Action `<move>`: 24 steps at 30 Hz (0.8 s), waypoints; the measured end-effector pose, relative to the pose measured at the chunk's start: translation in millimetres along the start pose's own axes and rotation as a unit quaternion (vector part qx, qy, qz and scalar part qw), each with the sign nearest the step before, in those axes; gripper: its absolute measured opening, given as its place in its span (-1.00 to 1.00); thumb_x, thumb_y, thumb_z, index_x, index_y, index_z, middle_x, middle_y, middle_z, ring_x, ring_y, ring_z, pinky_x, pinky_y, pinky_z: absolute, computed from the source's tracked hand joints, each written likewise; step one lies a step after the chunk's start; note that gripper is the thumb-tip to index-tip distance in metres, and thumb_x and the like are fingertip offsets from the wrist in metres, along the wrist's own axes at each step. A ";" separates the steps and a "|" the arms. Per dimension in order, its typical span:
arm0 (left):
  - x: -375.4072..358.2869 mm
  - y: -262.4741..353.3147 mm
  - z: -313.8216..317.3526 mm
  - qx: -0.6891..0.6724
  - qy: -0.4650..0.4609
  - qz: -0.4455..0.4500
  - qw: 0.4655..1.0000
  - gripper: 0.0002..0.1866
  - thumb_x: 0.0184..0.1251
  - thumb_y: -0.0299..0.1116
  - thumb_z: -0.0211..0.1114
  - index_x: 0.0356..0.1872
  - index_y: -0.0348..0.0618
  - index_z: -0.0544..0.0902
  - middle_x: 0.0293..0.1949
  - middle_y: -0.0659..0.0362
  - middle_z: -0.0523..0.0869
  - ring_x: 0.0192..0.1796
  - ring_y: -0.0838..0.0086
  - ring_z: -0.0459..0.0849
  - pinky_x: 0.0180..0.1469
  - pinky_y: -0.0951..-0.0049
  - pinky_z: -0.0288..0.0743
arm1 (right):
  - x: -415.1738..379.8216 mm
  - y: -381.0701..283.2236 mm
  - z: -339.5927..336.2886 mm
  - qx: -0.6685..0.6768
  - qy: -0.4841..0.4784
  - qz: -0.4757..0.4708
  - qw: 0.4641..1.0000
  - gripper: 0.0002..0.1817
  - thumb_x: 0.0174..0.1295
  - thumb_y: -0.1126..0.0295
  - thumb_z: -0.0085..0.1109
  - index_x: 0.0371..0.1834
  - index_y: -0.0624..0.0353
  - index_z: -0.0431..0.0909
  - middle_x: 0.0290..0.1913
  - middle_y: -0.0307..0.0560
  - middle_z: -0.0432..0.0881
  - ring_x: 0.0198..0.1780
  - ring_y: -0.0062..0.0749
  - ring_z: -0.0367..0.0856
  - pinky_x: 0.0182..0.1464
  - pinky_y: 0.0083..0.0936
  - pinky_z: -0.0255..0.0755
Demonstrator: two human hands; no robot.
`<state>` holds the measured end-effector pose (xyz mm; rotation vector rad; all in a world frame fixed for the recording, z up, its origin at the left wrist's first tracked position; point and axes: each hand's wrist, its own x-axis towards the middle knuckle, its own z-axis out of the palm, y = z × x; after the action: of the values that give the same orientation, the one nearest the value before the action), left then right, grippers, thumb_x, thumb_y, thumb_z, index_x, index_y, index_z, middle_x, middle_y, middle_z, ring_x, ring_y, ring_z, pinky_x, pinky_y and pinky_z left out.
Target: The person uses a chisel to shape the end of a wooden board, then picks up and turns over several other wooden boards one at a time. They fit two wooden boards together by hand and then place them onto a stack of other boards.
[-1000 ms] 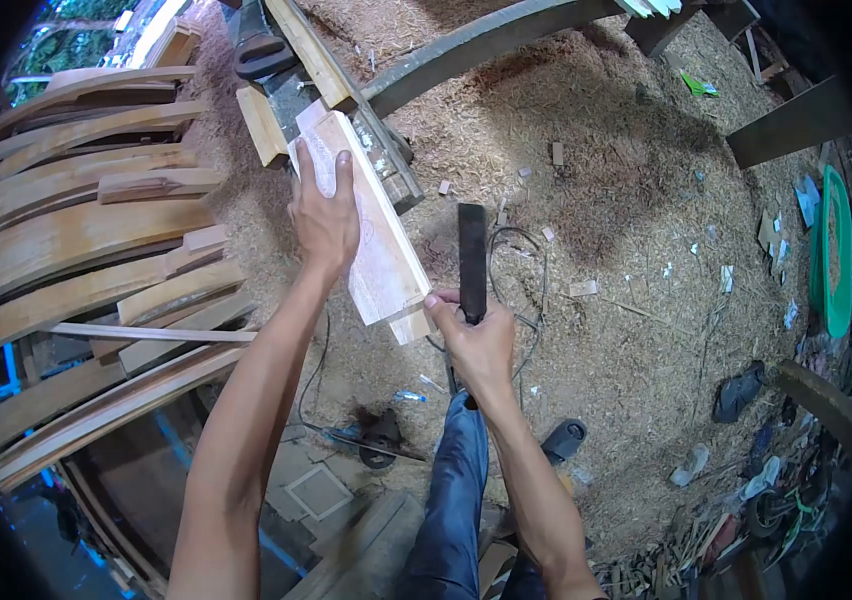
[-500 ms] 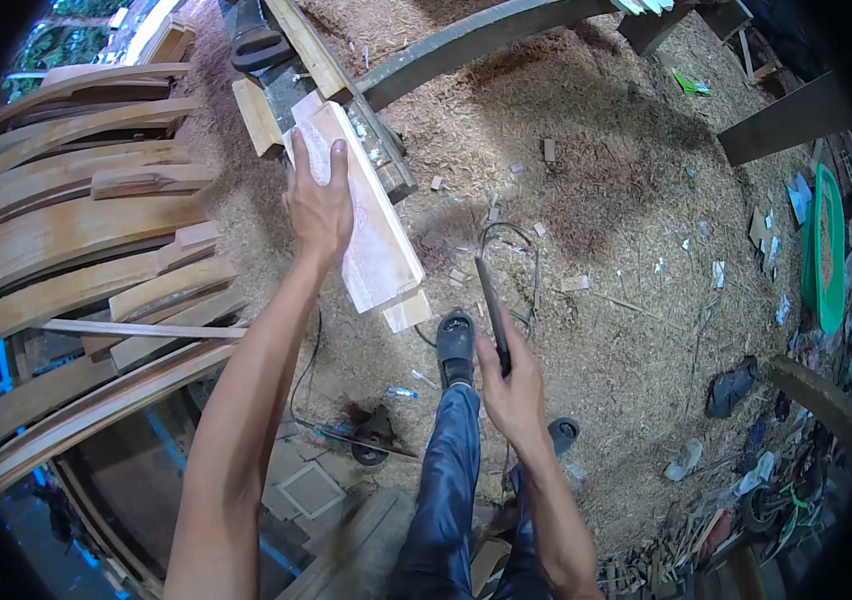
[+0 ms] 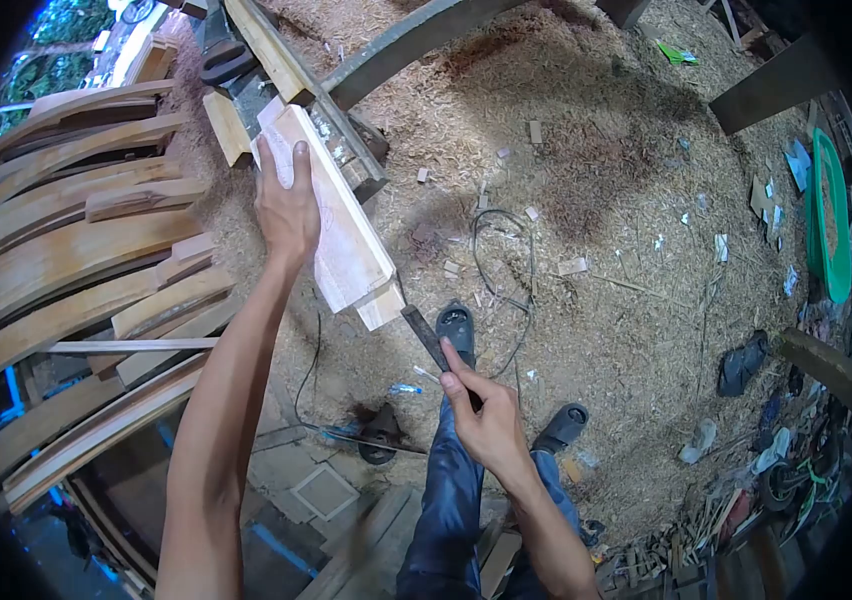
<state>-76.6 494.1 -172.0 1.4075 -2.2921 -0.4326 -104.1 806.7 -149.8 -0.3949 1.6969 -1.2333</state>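
Note:
My left hand (image 3: 286,215) lies over a pale wooden board (image 3: 351,245), thumb on its face and fingers at its left edge. The board slants towards me, and a narrower tongue of wood (image 3: 383,306) sticks out at its near end. In my right hand (image 3: 487,420) is a dark flat file (image 3: 426,336), gripped with the forefinger stretched along it. The file's tip is right by the tongue's corner. Behind the board is a wooden bench (image 3: 346,150), with another pale wood block (image 3: 227,129) beside it.
Curved timber pieces (image 3: 66,235) are stacked along the left. A cable (image 3: 531,265) loops over the shavings-covered floor (image 3: 626,330) near my sandalled feet (image 3: 455,325). A green basin (image 3: 826,230) stands at the right, and a grey curved beam (image 3: 406,50) crosses the top.
My right hand has brought the file left, to the near end of the board, turning its tip leftward. My left hand stays on the board; the whole view has shifted slightly.

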 end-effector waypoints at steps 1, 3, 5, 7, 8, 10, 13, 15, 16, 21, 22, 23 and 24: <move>-1.0 1.3 -1.4 0.005 -0.007 -0.010 1.000 -0.19 0.40 0.17 -0.03 0.44 -0.26 0.11 0.32 -0.28 0.32 0.34 -0.11 0.31 0.39 0.20 0.14 | 1.1 -0.8 0.8 0.000 -0.002 0.001 1.000 -0.60 0.36 0.22 0.05 0.26 -0.02 0.46 -0.07 0.30 0.61 0.02 0.02 0.62 -0.01 -0.36 0.47; -0.5 3.2 -1.8 0.009 -0.013 -0.018 1.000 -0.19 0.40 0.17 -0.04 0.44 -0.25 0.10 0.32 -0.28 0.32 0.34 -0.12 0.32 0.39 0.20 0.14 | 6.9 -4.4 2.6 -0.003 0.001 0.011 1.000 -0.60 0.35 0.22 0.06 0.25 -0.03 0.47 -0.13 0.32 0.62 -0.09 -0.05 0.69 -0.12 -0.37 0.49; -0.6 2.0 -1.3 0.020 -0.007 -0.013 1.000 -0.20 0.40 0.18 -0.05 0.45 -0.23 0.10 0.31 -0.29 0.33 0.32 -0.15 0.33 0.37 0.17 0.17 | 12.9 -1.6 4.8 -0.016 0.005 -0.005 1.000 -0.60 0.35 0.22 0.07 0.24 -0.03 0.48 -0.16 0.32 0.62 -0.14 -0.13 0.71 -0.18 -0.39 0.49; -1.1 3.9 -2.3 0.030 -0.014 -0.026 0.999 -0.20 0.40 0.19 -0.06 0.46 -0.20 0.08 0.29 -0.30 0.34 0.30 -0.18 0.35 0.36 0.14 0.18 | 18.1 -3.8 2.2 -0.032 0.012 -0.021 0.999 -0.60 0.34 0.22 0.08 0.23 -0.04 0.49 -0.19 0.32 0.62 -0.19 -0.22 0.73 -0.24 -0.42 0.48; -0.6 4.1 -2.1 0.032 -0.016 -0.029 0.999 -0.20 0.40 0.19 -0.06 0.46 -0.19 0.08 0.29 -0.30 0.35 0.29 -0.19 0.35 0.36 0.13 0.19 | 20.6 -7.9 -0.2 -0.030 -0.012 0.022 0.999 -0.60 0.35 0.22 0.08 0.24 -0.02 0.48 -0.18 0.24 0.66 -0.13 -0.34 0.68 -0.12 -0.45 0.46; -1.0 2.4 -2.7 0.037 -0.017 -0.036 0.999 -0.19 0.40 0.20 -0.07 0.46 -0.18 0.08 0.28 -0.30 0.35 0.29 -0.19 0.36 0.36 0.12 0.19 | 20.5 -14.9 -5.2 -0.027 -0.041 0.066 0.997 -0.59 0.36 0.22 0.07 0.26 0.00 0.48 -0.16 0.16 0.70 -0.07 -0.47 0.64 0.00 -0.49 0.45; 1.6 5.0 -3.4 0.019 -0.013 -0.020 1.000 -0.19 0.40 0.21 -0.07 0.46 -0.17 0.08 0.28 -0.31 0.36 0.29 -0.18 0.36 0.36 0.12 0.18 | 17.5 -16.7 -9.3 -0.034 -0.058 0.085 0.994 -0.59 0.36 0.23 0.08 0.26 0.00 0.48 -0.44 -0.10 0.59 -0.36 -0.65 0.46 -0.21 -0.58 0.40; -1.8 6.3 -3.1 0.019 -0.017 -0.031 0.999 -0.20 0.41 0.20 -0.08 0.46 -0.17 0.08 0.28 -0.31 0.35 0.29 -0.18 0.36 0.37 0.13 0.17 | 11.2 -7.2 -6.4 -0.038 -0.009 0.016 0.999 -0.61 0.32 0.22 0.09 0.21 -0.08 0.51 -0.34 0.29 0.62 -0.36 -0.04 0.70 -0.30 -0.35 0.46; -2.3 6.5 -1.9 0.017 -0.017 -0.034 0.999 -0.20 0.41 0.20 -0.08 0.46 -0.17 0.08 0.28 -0.31 0.35 0.29 -0.18 0.36 0.37 0.13 0.17 | 11.2 -8.4 -5.7 -0.054 -0.020 0.048 0.997 -0.62 0.32 0.24 0.10 0.21 -0.07 0.52 -0.28 0.28 0.63 -0.28 -0.04 0.71 -0.25 -0.36 0.48; -1.8 7.3 -3.9 0.022 -0.021 -0.031 0.999 -0.20 0.42 0.19 -0.09 0.46 -0.20 0.07 0.29 -0.29 0.34 0.30 -0.19 0.34 0.37 0.13 0.15 | 12.4 1.7 4.7 -0.028 -0.008 0.028 0.999 -0.61 0.32 0.24 0.09 0.22 -0.07 0.50 -0.20 0.28 0.63 -0.22 -0.04 0.71 -0.20 -0.36 0.49; -2.5 8.1 -3.2 0.022 -0.022 -0.032 0.999 -0.20 0.42 0.19 -0.09 0.46 -0.20 0.07 0.29 -0.29 0.34 0.30 -0.19 0.34 0.37 0.13 0.15 | 11.8 3.5 6.6 -0.022 0.003 0.010 1.000 -0.60 0.33 0.24 0.09 0.23 -0.07 0.49 -0.19 0.28 0.63 -0.22 -0.07 0.72 -0.21 -0.37 0.49; -2.4 8.8 -3.1 0.024 -0.021 -0.032 0.999 -0.20 0.42 0.19 -0.08 0.46 -0.20 0.08 0.29 -0.30 0.34 0.29 -0.18 0.35 0.37 0.14 0.15 | 11.5 4.0 7.8 -0.022 0.003 0.011 1.000 -0.60 0.33 0.24 0.09 0.23 -0.07 0.49 -0.19 0.28 0.63 -0.22 -0.07 0.72 -0.21 -0.37 0.49; -2.4 9.3 -3.8 0.027 -0.019 -0.033 0.999 -0.20 0.42 0.18 -0.08 0.46 -0.21 0.08 0.29 -0.30 0.34 0.29 -0.17 0.35 0.37 0.14 0.15 | 11.4 4.5 9.1 -0.001 -0.003 0.011 1.000 -0.60 0.35 0.26 0.08 0.25 -0.04 0.47 -0.24 0.17 0.66 -0.24 -0.38 0.58 -0.15 -0.47 0.45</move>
<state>-80.9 500.1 -164.8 1.5180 -2.3080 -0.4252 -100.9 795.5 -159.7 -0.3798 1.6940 -1.2131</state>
